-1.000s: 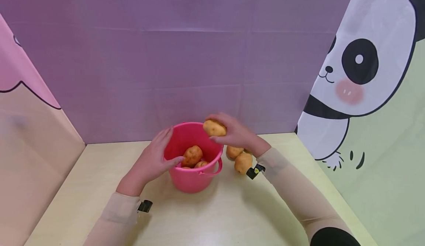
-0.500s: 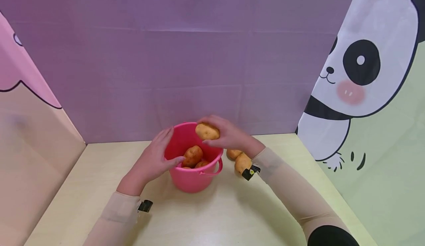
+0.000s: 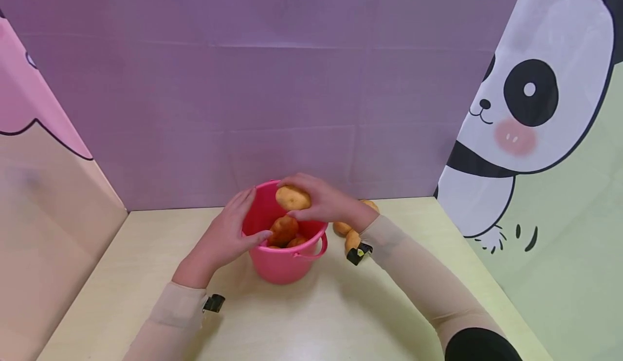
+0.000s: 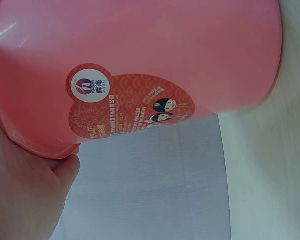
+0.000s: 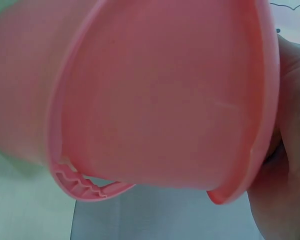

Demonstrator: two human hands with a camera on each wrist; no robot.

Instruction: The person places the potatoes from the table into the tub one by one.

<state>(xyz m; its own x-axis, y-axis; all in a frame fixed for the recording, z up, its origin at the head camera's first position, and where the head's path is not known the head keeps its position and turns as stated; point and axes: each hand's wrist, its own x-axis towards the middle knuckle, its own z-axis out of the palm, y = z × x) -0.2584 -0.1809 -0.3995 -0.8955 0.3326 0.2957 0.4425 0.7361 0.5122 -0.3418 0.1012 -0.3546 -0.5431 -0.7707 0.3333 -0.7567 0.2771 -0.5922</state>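
The right hand (image 3: 327, 203) curls its fingers around a potato (image 3: 292, 197), holding it over the rim of the pink bucket (image 3: 284, 263). At the bucket's nine o'clock, the left hand (image 3: 225, 235) clasps the rim, thumb over the edge. More potatoes (image 3: 284, 230) lie inside. At its three o'clock, loose potatoes (image 3: 351, 238) sit on the table (image 3: 302, 317).

Tan potato (image 3: 292, 197) above upright pink bucket (image 3: 284, 263) with potatoes inside

The head view looks down from above; both wrist views press close against the pink bucket (image 3: 284, 263).
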